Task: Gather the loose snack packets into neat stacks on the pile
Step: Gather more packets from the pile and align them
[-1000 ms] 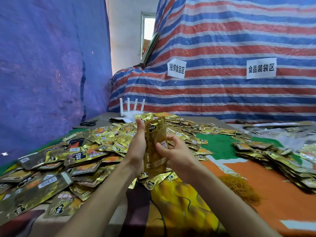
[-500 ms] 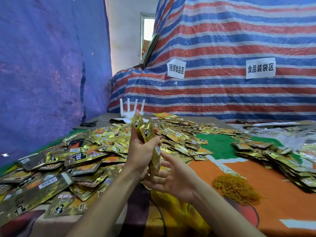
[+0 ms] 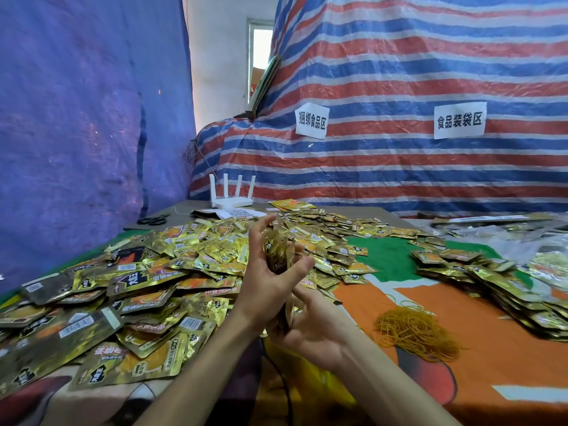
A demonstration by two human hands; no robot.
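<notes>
While the left hand clasps a packet stack upright, the right hand curls its fingers round the lower end. Loose packets lie heaped on the surface.

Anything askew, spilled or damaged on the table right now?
Nothing looks damaged. The gold foil snack packets on the left lie jumbled at all angles, unstacked. The yellow rubber bands sit in a tangled heap on the orange cloth.
</notes>
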